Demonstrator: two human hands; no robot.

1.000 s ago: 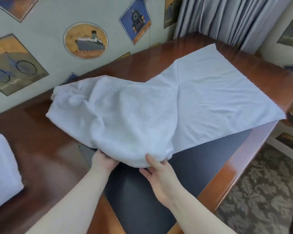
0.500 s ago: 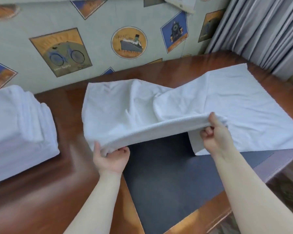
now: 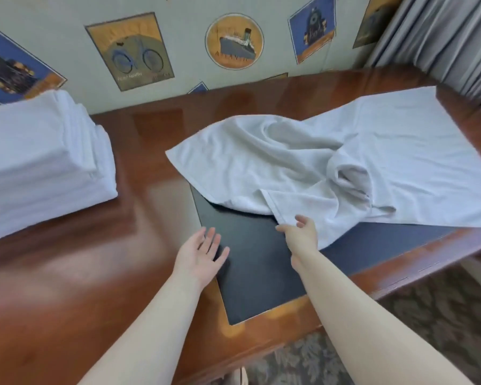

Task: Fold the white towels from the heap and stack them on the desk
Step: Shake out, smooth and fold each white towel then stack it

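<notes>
**Towel rumpled on the desk, both hands empty**

A wooden desk with a dark inset pad is seen against a wall papered with travel pictures; curtains hang at the far right corner. The left hand is held over the pad's near-left corner, palm up, fingers spread and relaxed, with nothing in it. The right hand is likewise spread wide and grips nothing; its fingertips lie at the nearest edge of the towel, though whether they touch the cloth cannot be told. The towel is spread beyond and to the right of that hand, bunched in the middle, its far end flat toward the curtains. A stack of folded towels sits well to the left of the left hand.

The fold is judged unfinished. The bunched middle could be trapped in the next fold if it is not smoothed first, leaving a lumpy result that would sit badly on the stack. The towel's right side lies just at the desk edge, beyond the right hand; a pull toward that side could let it slide off onto the carpet.

Bare wood is left between the left hand and the stack, and open pad between the two hands.
</notes>
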